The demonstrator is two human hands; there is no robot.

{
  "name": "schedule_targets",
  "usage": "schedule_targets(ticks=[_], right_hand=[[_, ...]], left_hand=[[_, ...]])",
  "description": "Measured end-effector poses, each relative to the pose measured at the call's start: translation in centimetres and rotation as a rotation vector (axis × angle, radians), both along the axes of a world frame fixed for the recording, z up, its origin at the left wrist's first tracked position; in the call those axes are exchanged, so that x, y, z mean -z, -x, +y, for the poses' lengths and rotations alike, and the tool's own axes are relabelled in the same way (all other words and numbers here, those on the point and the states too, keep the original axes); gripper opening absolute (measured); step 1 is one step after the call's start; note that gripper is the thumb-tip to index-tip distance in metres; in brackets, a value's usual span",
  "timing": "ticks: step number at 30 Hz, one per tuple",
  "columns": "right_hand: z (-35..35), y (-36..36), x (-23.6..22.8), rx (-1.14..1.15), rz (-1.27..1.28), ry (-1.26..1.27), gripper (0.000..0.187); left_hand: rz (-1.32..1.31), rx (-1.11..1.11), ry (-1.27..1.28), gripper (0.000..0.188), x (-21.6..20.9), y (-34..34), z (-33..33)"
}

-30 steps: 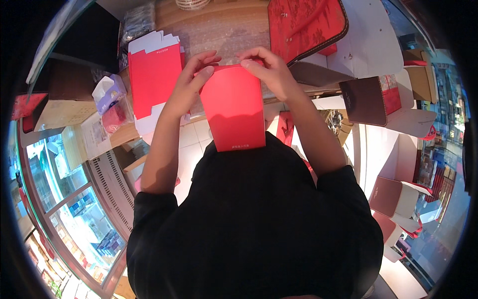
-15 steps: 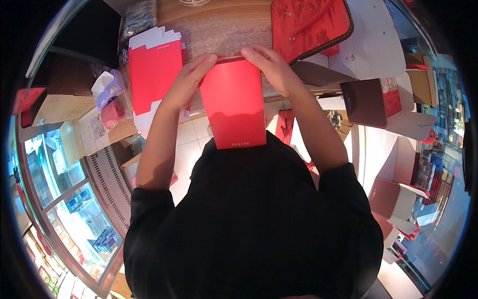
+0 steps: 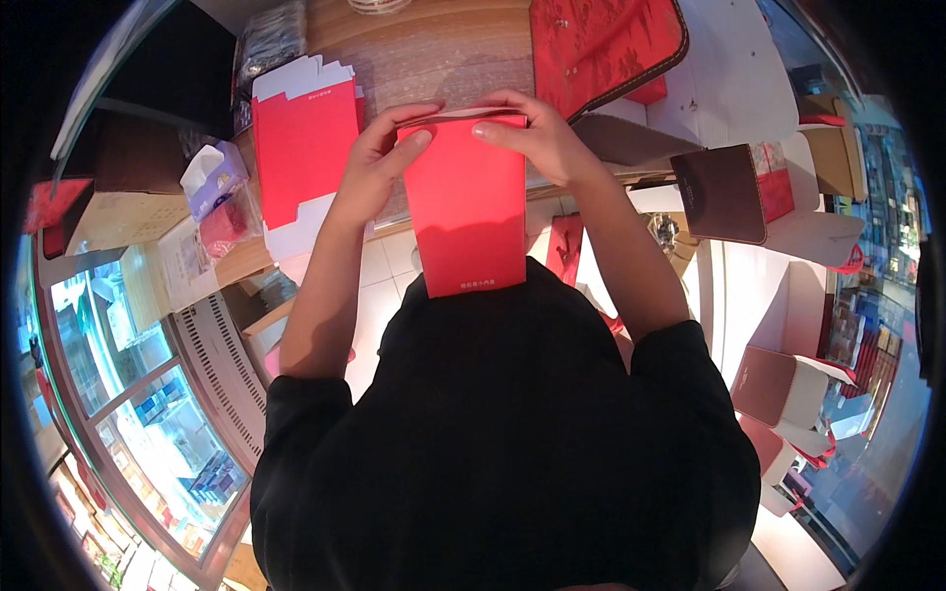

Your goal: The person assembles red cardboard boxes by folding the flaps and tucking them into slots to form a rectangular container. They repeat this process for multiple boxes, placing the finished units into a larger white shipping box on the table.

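A red cardboard box (image 3: 468,217) lies between my hands, its near end against my black shirt. At its far left corner my left hand (image 3: 380,163) grips it, thumb on the top face and fingers behind the far edge. My right hand (image 3: 542,143) holds the far right corner the same way, thumb on the face. A pale flap shows along the far end between the hands; its fold is partly hidden. To the left on the table lies a stack of flat red box blanks (image 3: 307,148) with white tabs.
The wooden table (image 3: 443,59) stretches beyond my hands. A purple tissue box (image 3: 214,179) stands left of the blanks. At the upper right are a red patterned case with dark trim (image 3: 611,49) and brown-lidded boxes (image 3: 722,195). A glass display case (image 3: 163,424) stands at lower left.
Both thumbs have moved from the far edge onto the box's top face. The fingers now curl behind the far end, where a pale flap shows.
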State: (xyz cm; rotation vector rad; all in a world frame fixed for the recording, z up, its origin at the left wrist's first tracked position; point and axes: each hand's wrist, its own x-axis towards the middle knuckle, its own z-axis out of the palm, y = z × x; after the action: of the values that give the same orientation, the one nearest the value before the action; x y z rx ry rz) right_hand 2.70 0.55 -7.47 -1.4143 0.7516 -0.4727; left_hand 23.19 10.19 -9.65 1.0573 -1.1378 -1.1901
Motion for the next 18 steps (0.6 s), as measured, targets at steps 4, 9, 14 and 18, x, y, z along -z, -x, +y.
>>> schedule_targets(ticks=[4,9,14,18], right_hand=[[0.4,0.1,0.6,0.001,-0.148,0.027,0.028],[1.0,-0.3,2.4,0.049,-0.334,0.152,0.022],[1.2,-0.3,1.4,0.073,-0.120,0.113,0.017],[1.3,-0.7,0.7,0.134,0.020,0.236,0.017]], left_hand=[[0.059,-0.003,-0.053,0.025,1.2,-0.5,0.1],[0.041,-0.001,-0.023,0.023,1.3,-0.6,0.4],[-0.149,-0.046,-0.020,0.023,0.7,-0.4,0.6],[-0.428,-0.085,-0.014,0.023,-0.3,0.1,0.1]])
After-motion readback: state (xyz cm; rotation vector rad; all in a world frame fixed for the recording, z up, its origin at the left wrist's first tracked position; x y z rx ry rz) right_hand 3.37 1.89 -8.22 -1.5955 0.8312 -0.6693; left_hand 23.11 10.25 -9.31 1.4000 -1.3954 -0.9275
